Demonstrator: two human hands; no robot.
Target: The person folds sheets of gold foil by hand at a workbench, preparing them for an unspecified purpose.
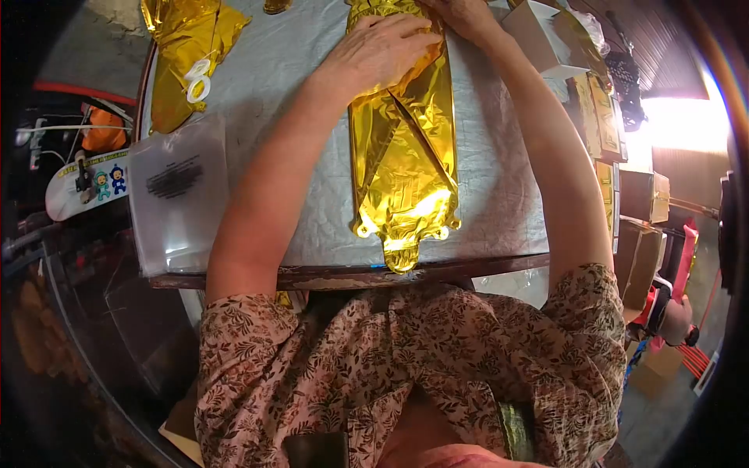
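Observation:
A long strip of shiny gold foil (406, 171) lies folded down the middle of the table, its tabbed end by the front edge. My left hand (382, 48) lies across the foil's upper part, fingers stretched out and pointing right. At the top edge of the view, my right hand (462, 15) touches the foil's upper right side; its fingertips are partly cut off by the frame.
More gold foil (183, 62) lies at the table's upper left, with a white ring (198, 89) on it. Clear plastic sleeves (179, 195) overlap the left edge. A white box (538, 39) and cartons (597, 117) line the right side.

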